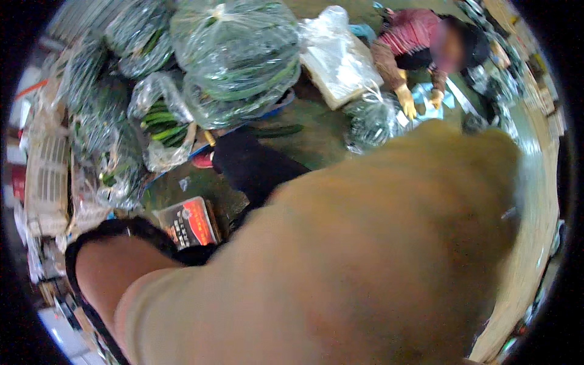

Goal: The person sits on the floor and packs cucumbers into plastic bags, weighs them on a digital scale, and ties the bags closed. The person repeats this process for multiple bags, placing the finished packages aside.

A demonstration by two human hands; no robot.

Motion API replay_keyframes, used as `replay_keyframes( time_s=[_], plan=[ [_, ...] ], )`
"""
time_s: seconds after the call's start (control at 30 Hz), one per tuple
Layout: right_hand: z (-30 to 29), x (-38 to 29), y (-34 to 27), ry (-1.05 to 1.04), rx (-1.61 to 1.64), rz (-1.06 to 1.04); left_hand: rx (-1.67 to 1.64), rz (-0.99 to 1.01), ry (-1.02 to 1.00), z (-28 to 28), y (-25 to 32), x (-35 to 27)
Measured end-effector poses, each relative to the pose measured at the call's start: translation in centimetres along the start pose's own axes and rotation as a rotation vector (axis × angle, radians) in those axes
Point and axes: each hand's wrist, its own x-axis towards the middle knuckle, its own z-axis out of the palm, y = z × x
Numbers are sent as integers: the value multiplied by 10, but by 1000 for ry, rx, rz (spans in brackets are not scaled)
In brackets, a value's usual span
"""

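Note:
A large, blurred yellow-beige glove on my left hand point(346, 228) fills the lower middle and right, very close to the camera. A bare stretch of forearm point(118, 269) shows between its cuff and a black sleeve. Whether the fingers hold anything cannot be made out. My right hand is out of view. Beyond the glove, a dark trouser leg point(255, 162) ends in a red shoe point(203, 159). Beside it lies an open clear plastic bag of cucumbers point(159, 123). A much bigger tied clear bag of long green vegetables point(237, 59) bulges behind.
At upper right a person point(410, 36) in yellow gloves bends over light-blue plastic point(429, 98). A stack of clear plastic sheeting point(337, 68) and a tied bag point(372, 121) lie nearby. A printed red-and-black box point(191, 223) sits on the floor; a pale crate point(48, 182) stands left.

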Motion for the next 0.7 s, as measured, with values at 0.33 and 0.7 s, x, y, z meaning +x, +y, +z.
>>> replay_keyframes(
  time_s=[0.33,0.7],
  plan=[
    [283,-263,-158,-1270,-452,-399,-65,101,231,-16,34,-32],
    [391,-419,-230,-1846,-647,-896,-330,22,1932,-7,82,-267]
  ],
)
